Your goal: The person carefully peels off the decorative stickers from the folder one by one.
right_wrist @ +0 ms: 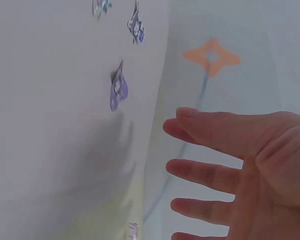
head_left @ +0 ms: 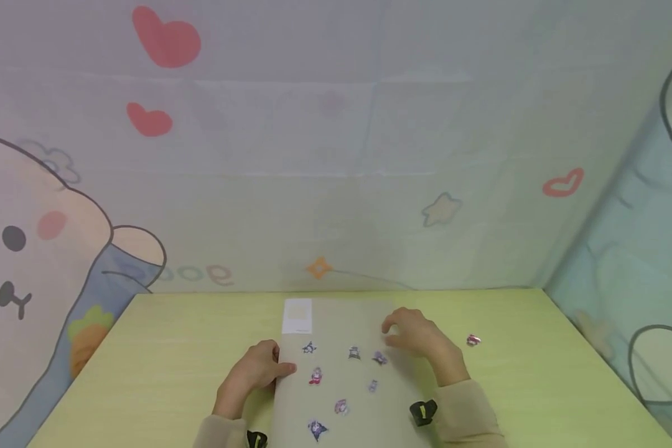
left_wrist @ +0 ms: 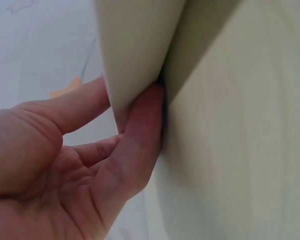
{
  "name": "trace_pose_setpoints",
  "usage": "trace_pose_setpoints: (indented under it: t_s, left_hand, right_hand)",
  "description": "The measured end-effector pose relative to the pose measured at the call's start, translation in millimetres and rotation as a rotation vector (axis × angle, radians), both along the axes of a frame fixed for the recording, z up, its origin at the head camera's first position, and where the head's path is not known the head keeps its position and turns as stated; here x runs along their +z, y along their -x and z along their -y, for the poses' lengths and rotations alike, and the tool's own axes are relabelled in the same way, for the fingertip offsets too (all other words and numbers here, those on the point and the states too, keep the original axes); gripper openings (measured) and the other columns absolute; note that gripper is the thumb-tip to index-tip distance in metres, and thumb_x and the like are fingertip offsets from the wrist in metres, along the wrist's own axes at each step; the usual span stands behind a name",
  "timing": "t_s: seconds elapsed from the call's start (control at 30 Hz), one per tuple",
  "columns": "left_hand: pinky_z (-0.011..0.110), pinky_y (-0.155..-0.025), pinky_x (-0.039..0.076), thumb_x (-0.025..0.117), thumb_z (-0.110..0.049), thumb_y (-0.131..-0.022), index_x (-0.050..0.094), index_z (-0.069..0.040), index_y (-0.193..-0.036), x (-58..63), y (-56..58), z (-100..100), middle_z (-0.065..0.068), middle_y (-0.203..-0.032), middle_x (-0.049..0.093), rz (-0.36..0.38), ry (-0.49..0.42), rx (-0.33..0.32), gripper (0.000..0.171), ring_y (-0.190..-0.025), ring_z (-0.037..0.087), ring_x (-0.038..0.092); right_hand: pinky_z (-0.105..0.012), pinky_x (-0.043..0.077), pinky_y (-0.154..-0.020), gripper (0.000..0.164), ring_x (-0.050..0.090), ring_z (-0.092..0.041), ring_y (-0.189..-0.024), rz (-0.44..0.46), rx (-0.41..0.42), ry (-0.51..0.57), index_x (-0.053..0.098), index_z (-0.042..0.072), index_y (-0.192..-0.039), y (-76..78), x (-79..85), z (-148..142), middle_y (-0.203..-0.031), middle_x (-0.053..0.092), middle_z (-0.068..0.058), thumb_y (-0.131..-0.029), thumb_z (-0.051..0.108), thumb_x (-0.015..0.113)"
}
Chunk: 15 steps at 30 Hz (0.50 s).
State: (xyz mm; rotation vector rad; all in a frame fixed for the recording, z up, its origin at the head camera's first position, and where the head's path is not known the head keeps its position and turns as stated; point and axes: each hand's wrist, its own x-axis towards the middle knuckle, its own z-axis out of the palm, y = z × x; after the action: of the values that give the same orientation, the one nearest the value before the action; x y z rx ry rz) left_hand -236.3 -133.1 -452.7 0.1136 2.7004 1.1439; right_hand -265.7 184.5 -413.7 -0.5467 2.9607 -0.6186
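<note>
A large pale board [head_left: 347, 323] lies on the table, with several small cartoon stickers, such as a purple one [head_left: 317, 429], spread over it. My left hand [head_left: 257, 367] pinches the board's left edge. In the left wrist view its thumb lies on one face of the board [left_wrist: 140, 45] and its fingers on the other. Over the board's upper right edge hovers my right hand [head_left: 417, 336], holding nothing, its fingers loosely bent and spread. Nearest to it is a small purple sticker [head_left: 379, 358]. The right wrist view shows this hand apart from the board [right_wrist: 40, 125].
A white rectangular label [head_left: 297, 316] sits in the board's upper left corner. On the yellow-green table [head_left: 537, 373] to the right lies a small pinkish sticker [head_left: 473, 340]. Behind the table hangs a printed cloth [head_left: 336, 137] with hearts and a bear.
</note>
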Motion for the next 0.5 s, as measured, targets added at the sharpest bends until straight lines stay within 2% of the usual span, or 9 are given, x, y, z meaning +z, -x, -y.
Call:
trace_pose_setpoints:
  t_s: [0.13, 0.3, 0.4, 0.5]
  left_hand:
    - [0.033, -0.059, 0.047, 0.074, -0.018, -0.088, 0.053, 0.001, -0.09, -1.0, -0.2, -0.6, 0.008, -0.076, 0.059, 0.005, -0.015, -0.007, 0.028, -0.063, 0.019, 0.06]
    - [0.033, -0.06, 0.049, 0.074, -0.018, -0.088, 0.053, 0.001, -0.091, -2.6, 0.3, -0.8, 0.009, -0.077, 0.059, 0.02, -0.034, -0.005, 0.028, -0.063, 0.02, 0.061]
    - [0.033, -0.06, 0.049, 0.074, -0.018, -0.088, 0.054, 0.001, -0.091, -3.4, 0.6, -0.4, 0.009, -0.077, 0.059, 0.024, -0.027, 0.002, 0.028, -0.063, 0.02, 0.061]
    - [0.033, -0.06, 0.049, 0.074, -0.019, -0.088, 0.054, 0.0, -0.091, -2.9, 0.6, -1.0, 0.008, -0.077, 0.058, 0.023, -0.015, 0.005, 0.028, -0.063, 0.02, 0.06]
  right_hand:
    - [-0.058, 0.043, -0.091, 0.012, 0.054, -0.04, -0.112, 0.01, -0.032, 0.011, 0.07, 0.007, -0.1, -0.3, -3.1, 6.5, -0.114, 0.063, -0.013, -0.088, 0.009, 0.068]
    - [-0.07, 0.038, -0.089, 0.007, 0.054, -0.042, -0.109, 0.015, -0.075, -0.025, 0.071, 0.012, -0.09, 2.0, -8.2, 16.3, -0.112, 0.063, -0.013, -0.084, 0.008, 0.069]
    - [-0.073, 0.031, -0.092, 0.007, 0.054, -0.041, -0.108, 0.028, -0.098, -0.054, 0.071, 0.014, -0.086, 2.8, -12.0, 21.5, -0.111, 0.063, -0.011, -0.082, 0.008, 0.071]
    - [-0.071, 0.028, -0.097, 0.008, 0.053, -0.038, -0.105, 0.037, -0.108, -0.082, 0.069, 0.016, -0.082, 2.4, -15.5, 24.7, -0.106, 0.063, -0.008, -0.082, 0.009, 0.072]
